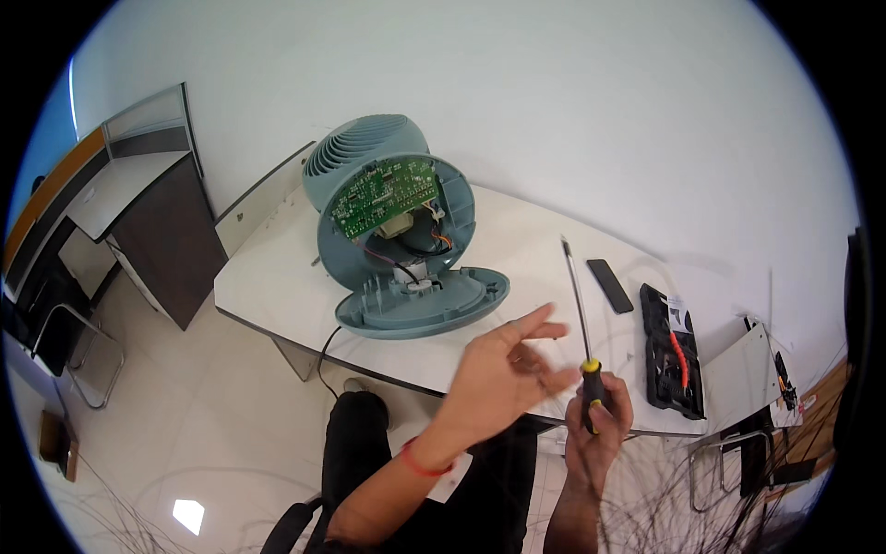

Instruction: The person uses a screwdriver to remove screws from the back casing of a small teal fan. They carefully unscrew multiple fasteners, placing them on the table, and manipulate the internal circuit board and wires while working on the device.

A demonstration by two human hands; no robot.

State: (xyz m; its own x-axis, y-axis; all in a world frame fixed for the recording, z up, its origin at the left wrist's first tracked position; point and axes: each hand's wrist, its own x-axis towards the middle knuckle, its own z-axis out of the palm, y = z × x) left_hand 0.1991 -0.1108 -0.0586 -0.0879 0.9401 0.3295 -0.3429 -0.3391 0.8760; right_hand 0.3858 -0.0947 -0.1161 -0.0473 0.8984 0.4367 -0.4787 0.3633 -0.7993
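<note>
A: White walls and a pale tiled floor surround a white desk point(277, 277). What rests on it?

B: An opened blue-grey fan point(392, 222) stands near the far-left edge. Its rear cover point(425, 300) lies flat in front of it, exposing a green circuit board point(383, 194) and wiring. A black remote point(610, 285) and a black tool case point(672, 355) lie to the right, well apart from the fan.

A: State of the right hand point(600, 420)?

B: Fingers clamped around the black-and-yellow handle of a screwdriver point(581, 314). Shaft upright, tip pointing away, held above the desk's near edge.

A: And the left hand point(508, 365)?

B: Fingers apart, palm open, holding nothing, just beside the screwdriver handle. A red band circles the wrist.
</note>
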